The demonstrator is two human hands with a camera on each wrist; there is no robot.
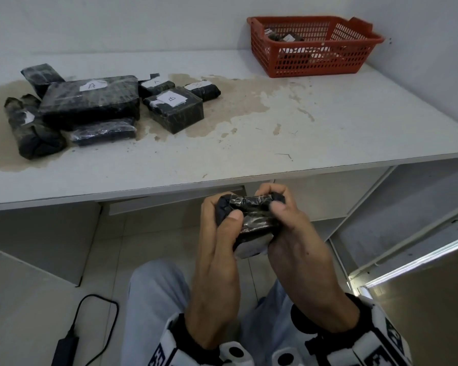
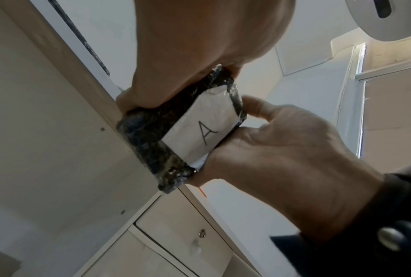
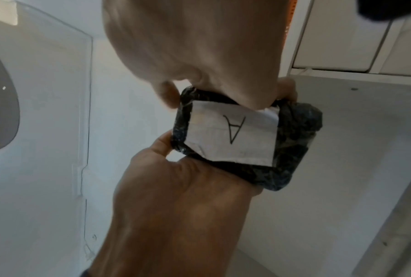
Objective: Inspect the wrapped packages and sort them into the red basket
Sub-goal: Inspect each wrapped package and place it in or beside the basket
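From the head view, we hold a small black wrapped package in front of us, below the edge of the white table and over our lap. Our left hand grips its left end, thumb pressed on top, fingers curled round the far side. Our right hand grips the right end the same way, thumb on top. On the table to our left sits a cluster of black wrapped packages, several with white labels; the largest is marked A, a boxy one beside it B. The red basket stands at the far right of the table, well apart from the cluster, with dark packages already inside. A black cable and adapter lie on the floor.

Over to the left wrist view: we see the package's underside, with a white label bearing a hand-drawn A. Both hands clasp the package by its edges.

And the right wrist view: the same label, the A upside down here, fingers clenched round the package from above and below.
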